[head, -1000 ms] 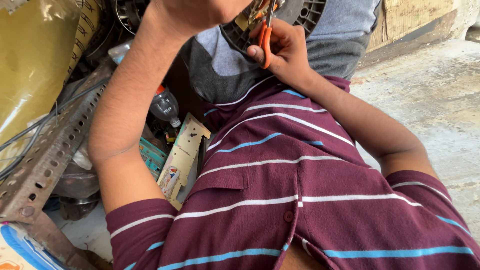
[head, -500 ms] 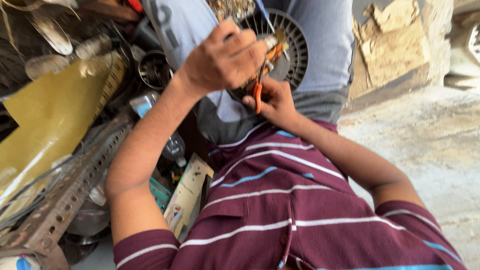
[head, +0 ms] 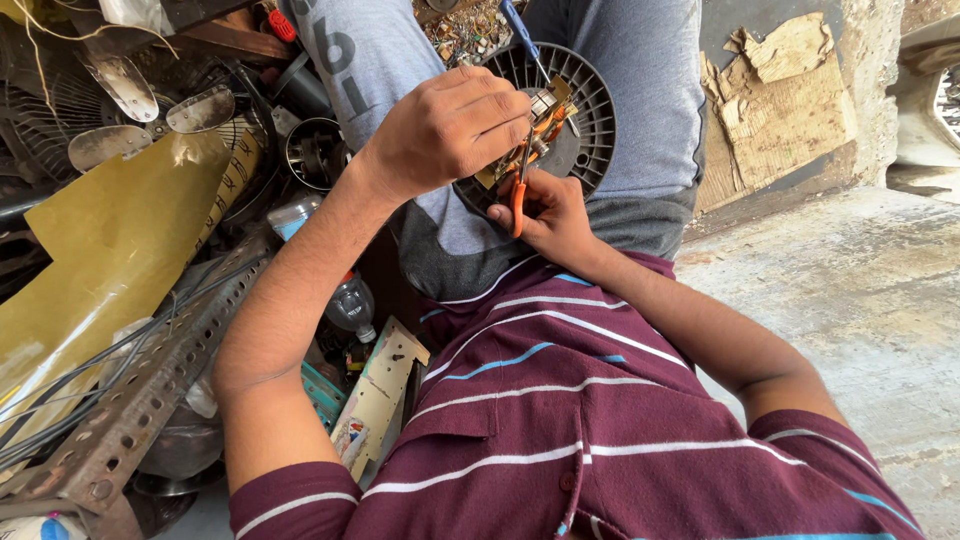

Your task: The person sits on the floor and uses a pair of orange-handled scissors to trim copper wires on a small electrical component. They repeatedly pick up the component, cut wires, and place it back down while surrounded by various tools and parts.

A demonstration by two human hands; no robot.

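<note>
Head view: my left hand (head: 445,130) is clenched above the fan motor (head: 545,120); my right hand (head: 550,215) grasps the orange-handled pliers (head: 518,195) at it.

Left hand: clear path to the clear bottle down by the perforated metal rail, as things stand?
Probably not right away. The left hand is closed over the fan motor on the lap, and the clear bottle sits low under that forearm, hemmed by the perforated metal rail and clutter.

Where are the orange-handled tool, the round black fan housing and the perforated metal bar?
Orange-handled tool (head: 517,205): head view, on the orange handle.
Fan housing (head: 590,105): head view, on its ribbed rim.
Metal bar (head: 150,395): head view, on its perforated face.
</note>
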